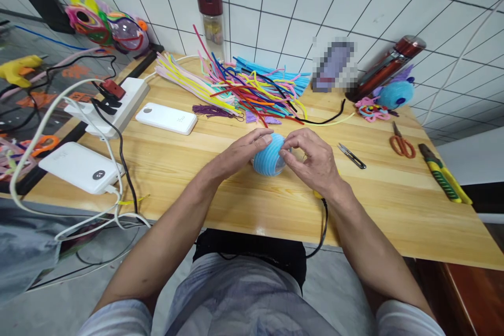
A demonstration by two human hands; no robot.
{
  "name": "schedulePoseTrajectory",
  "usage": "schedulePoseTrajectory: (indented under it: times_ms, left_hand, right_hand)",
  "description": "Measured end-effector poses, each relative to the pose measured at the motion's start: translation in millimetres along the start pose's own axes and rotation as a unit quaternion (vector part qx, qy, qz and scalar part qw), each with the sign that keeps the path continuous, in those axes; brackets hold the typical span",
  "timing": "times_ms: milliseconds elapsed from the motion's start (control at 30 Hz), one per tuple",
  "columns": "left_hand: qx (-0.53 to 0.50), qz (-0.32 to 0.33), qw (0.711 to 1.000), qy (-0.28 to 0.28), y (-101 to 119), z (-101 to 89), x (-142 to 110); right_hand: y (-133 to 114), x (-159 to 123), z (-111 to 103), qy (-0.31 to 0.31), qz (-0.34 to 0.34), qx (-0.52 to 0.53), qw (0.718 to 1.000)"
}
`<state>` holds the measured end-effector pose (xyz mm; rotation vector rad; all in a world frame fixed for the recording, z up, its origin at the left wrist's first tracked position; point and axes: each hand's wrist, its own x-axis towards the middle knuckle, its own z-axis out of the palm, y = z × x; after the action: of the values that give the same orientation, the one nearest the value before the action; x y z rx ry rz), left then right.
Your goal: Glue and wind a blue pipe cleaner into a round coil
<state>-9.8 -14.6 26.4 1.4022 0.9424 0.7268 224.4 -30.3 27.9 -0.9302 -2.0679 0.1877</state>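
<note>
A clear round ball [280, 169] is wound in rows of fuzzy blue pipe cleaner [265, 160], above the front middle of the table. My left hand [247, 150] closes round its left side, with thumb and fingers over the top. On the right side, my right hand [313, 157] has thumb and forefinger pinched against the edge of the blue winding. Any loose end between those fingertips is hidden. Clear plastic shows just below them. Under my right wrist a yellow object [317, 194] with a black cord is mostly covered.
Behind lies a heap of coloured pipe cleaners [260, 89]. To the right are thread snips [352, 156], orange-handled scissors [402, 144], pliers [443, 174] and a blue fuzzy figure [396, 94]. Leftward are power banks [167, 118], a power strip [122, 107], trailing cables and a yellow glue gun [19, 71].
</note>
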Motion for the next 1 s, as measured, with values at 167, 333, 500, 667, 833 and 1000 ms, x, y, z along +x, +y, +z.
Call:
schedulePoseTrajectory:
  times_ms: [167,333,500,667,833,1000]
  left_hand:
    - [-0.025,-0.033,0.996,0.082,-5.9,2.4,4.9]
    - [-0.075,-0.036,0.986,0.145,-10.3,6.4,12.1]
    - [-0.105,-0.036,0.981,0.158,-12.0,6.7,14.3]
    - [-0.066,-0.010,0.982,0.179,-10.5,3.5,12.0]
    - [0.002,0.040,0.998,0.047,-5.3,0.6,5.8]
    - [0.029,0.053,0.998,0.003,-4.0,-2.1,4.2]
  right_hand:
    - [1.5,-0.5,2.6,0.001,-0.008,-0.004,1.000]
    - [0.5,0.2,3.5,0.000,-0.026,0.000,1.000]
    - [-0.3,1.1,4.1,0.004,-0.028,0.002,1.000]
    - [0.5,0.8,6.2,0.009,-0.031,0.005,0.999]
    - [2.0,0.0,8.0,0.014,-0.029,0.003,0.999]
    - [1.9,-0.5,8.8,0.009,-0.016,0.002,1.000]
